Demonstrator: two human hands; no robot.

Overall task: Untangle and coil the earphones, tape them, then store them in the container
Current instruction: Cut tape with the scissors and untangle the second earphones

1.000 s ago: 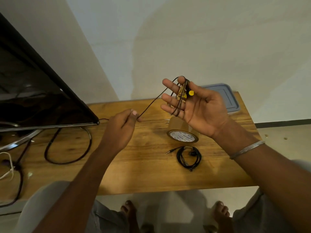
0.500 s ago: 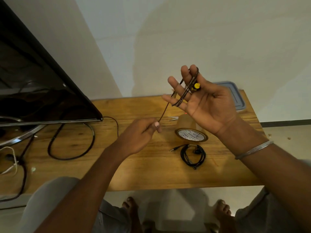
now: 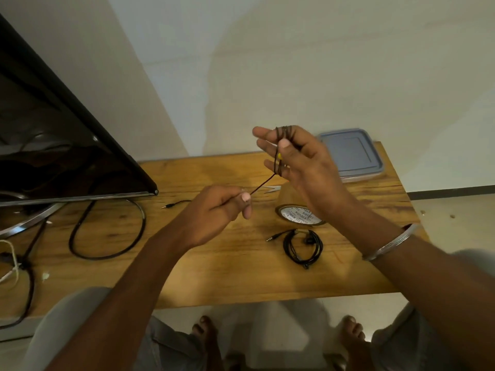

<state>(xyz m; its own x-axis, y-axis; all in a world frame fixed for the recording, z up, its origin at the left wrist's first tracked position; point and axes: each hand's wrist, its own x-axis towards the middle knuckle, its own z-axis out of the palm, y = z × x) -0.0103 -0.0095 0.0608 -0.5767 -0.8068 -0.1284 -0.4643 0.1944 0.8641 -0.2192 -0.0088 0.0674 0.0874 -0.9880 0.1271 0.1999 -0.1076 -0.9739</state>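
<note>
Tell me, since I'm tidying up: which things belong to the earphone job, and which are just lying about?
Job: brown earphone cable, wound round the right hand, pinched by the left hand; tape roll; coiled black earphones; lidded container.
Lying about: monitor; looped black cable.

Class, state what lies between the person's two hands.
In the head view, a taut stretch of brown cord runs from the left hand's pinch up to the loops round the right hand's fingers.
</note>
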